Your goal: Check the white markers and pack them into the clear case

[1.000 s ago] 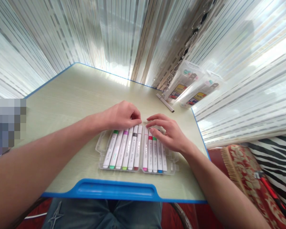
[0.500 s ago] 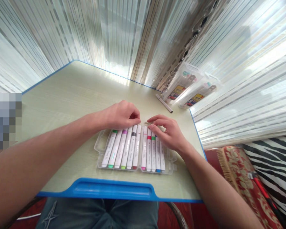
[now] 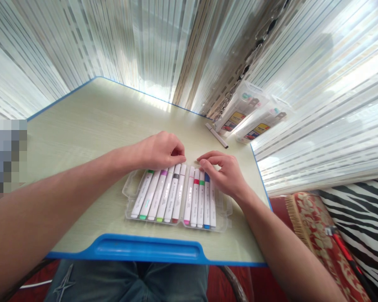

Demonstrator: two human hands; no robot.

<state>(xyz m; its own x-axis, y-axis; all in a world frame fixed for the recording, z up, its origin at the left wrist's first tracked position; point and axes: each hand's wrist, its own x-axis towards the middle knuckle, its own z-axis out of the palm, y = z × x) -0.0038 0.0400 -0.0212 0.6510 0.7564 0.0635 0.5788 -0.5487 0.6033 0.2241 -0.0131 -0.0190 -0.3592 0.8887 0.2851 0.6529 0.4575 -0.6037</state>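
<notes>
A clear plastic marker case (image 3: 224,224) lies open like a book on the desk, with a row of white markers (image 3: 169,195) in each half. The markers have coloured end caps and bands. My left hand (image 3: 164,151) is at the far edge of the left half, fingers curled under and thumb pressed along that edge by the marker tops. Across from it, my right hand (image 3: 222,172) grips the far edge of the right half between thumb and bent fingers, covering some marker tops. The exact finger contact under both hands is hidden.
One loose marker (image 3: 216,135) lies behind my right hand. Two upright clear cases (image 3: 255,121) with labels stand at the desk's back right corner. A blue tray (image 3: 148,248) runs along the front edge. Striped curtains (image 3: 119,46) hang close behind the desk.
The open case and its markers have turned slightly, the near left corner shifting left. My right thumb has moved a little away and closer to its fingers. My left hand has barely moved.
</notes>
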